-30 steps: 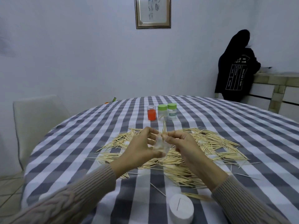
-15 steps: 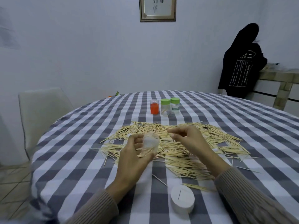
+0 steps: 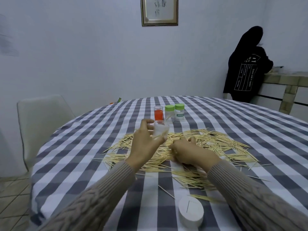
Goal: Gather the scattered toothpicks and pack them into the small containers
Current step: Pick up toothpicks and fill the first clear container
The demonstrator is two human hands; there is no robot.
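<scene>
1. Currently, the left hand [image 3: 144, 144] is gripping a small clear plastic container [image 3: 160, 130] just left of frame centre, above the pile's upper edge; its mouth is facing up, with a few sticks leaning inside.
2. The right hand [image 3: 188, 153] is resting low on the pale wooden toothpicks [image 3: 216, 147] spread across the grey-and-white checked tablecloth [image 3: 83, 147], its fingers curling into the pile; whether they are already pinching any is unclear.
3. Advisably, the fingers should be aligning a small bundle parallel before lifting.
4. The container should be tilting toward the bundle so that the tips enter cleanly.
5. Two green-capped clear jars [image 3: 175, 112] and an orange-filled clear jar [image 3: 158, 113] are standing above centre; a white oval lid [image 3: 190, 214] is lying at lower centre.
</scene>
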